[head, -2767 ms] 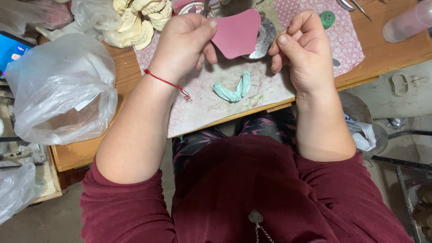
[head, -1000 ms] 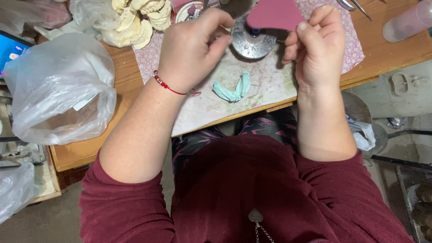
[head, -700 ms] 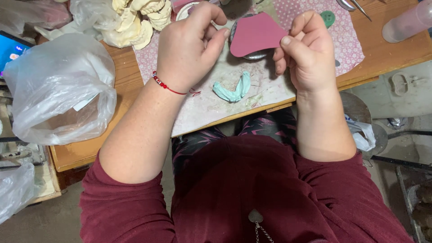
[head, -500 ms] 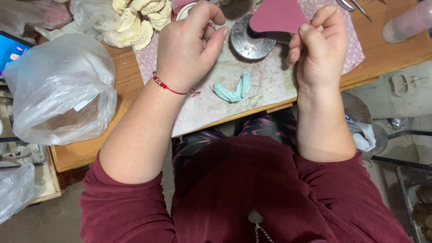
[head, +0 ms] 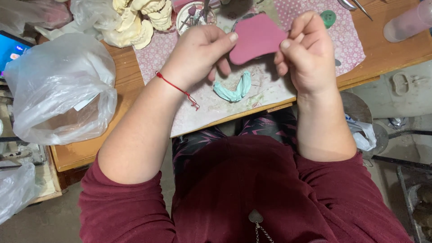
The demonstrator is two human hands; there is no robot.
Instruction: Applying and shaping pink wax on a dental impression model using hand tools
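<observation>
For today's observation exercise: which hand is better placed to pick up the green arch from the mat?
Probably the left hand: its curled fingers hang just above the green arch, while the right hand sits farther off. Both pinch the pink sheet.

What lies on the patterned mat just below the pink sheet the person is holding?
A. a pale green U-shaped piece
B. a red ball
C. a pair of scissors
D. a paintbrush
A: a pale green U-shaped piece lies on the patterned mat, just under the pink sheet pinched between the left hand and right hand.
</observation>
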